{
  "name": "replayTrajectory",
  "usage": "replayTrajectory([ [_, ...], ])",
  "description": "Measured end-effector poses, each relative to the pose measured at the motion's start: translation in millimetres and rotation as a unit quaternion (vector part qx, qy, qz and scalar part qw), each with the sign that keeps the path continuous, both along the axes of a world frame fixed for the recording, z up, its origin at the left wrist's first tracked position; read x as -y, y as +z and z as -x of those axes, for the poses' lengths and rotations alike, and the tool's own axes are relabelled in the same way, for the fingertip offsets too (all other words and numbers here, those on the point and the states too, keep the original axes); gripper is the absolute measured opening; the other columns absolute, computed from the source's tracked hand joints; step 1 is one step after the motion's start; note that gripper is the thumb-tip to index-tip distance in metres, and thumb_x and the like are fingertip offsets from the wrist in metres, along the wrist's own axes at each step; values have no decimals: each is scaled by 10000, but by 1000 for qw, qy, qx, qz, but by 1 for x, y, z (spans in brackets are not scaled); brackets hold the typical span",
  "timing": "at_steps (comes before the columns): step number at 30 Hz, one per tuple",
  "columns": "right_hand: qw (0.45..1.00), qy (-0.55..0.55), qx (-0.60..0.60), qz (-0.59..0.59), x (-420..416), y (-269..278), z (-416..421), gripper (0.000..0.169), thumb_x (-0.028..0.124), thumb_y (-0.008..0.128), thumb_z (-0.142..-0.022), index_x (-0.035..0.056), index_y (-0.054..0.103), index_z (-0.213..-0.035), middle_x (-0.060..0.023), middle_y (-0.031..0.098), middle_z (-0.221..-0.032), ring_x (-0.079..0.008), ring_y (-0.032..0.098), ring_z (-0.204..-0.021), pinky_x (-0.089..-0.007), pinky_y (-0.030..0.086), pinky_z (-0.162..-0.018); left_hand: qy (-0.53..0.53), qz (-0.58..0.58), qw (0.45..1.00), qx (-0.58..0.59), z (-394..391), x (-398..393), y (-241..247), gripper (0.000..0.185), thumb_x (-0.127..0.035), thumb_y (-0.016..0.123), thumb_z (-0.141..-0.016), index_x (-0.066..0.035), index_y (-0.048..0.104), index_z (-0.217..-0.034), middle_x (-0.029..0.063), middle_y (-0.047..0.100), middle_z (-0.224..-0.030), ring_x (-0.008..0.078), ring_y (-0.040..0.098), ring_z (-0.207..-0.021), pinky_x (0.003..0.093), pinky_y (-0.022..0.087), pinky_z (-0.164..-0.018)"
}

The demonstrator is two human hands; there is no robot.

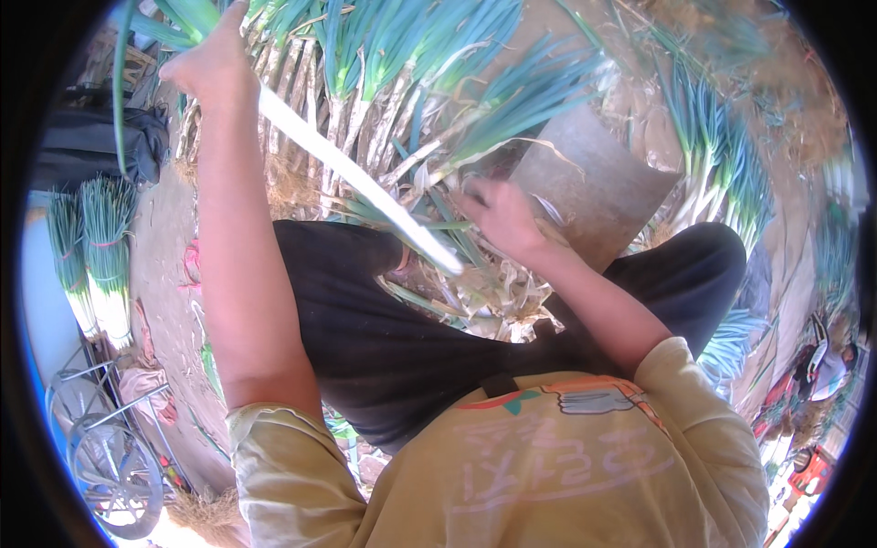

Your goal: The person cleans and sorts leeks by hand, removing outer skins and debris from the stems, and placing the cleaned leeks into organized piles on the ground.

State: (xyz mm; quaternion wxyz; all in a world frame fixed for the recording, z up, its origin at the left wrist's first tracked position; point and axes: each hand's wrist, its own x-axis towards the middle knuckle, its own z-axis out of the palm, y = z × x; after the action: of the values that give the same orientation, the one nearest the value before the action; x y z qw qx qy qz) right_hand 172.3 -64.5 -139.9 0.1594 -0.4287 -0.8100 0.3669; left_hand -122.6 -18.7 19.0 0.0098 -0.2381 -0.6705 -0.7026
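Observation:
My left hand point(214, 58) is raised at the upper left, closed around a long green onion point(356, 179) where its green leaves meet the white stalk. The stalk slants down to the right, its bare white end above the peelings between my legs. My right hand point(503, 214) is near the middle, fingers bent and slightly blurred, beside the pile's lower edge; whether it holds anything I cannot tell. In front of me lies a large pile of unpeeled green onions point(356, 103) with brown roots. Dry skins and leaf scraps point(507, 294) cover the ground between my legs.
A curved metal sheet point(589, 178) stands right of the pile. Peeled green onions point(712, 157) lie beyond it. Tied green bundles point(106, 260) are at the left, above a wheeled metal frame point(113, 452). Another person point(829, 373) is at the far right.

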Motion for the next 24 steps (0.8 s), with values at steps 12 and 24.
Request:
replayTrajectory([
  [12,978,98,-168,-74,29,4,24,190,164,654,-808,17,601,-916,-120,578,-741,-272,584,-668,-363,458,-629,-28,-15,999,43,25,11,-5,919,-181,866,-551,235,282,-1126,230,588,-925,217,611,-728,299,520,-606],
  [24,916,133,-135,353,22,29,-8,136,157,581,-867,27,616,-847,-35,564,-693,-115,545,-637,-269,442,-586,62,-13,997,35,30,15,-4,856,-190,878,-525,231,346,-1047,221,577,-939,213,600,-744,295,512,-662],
])
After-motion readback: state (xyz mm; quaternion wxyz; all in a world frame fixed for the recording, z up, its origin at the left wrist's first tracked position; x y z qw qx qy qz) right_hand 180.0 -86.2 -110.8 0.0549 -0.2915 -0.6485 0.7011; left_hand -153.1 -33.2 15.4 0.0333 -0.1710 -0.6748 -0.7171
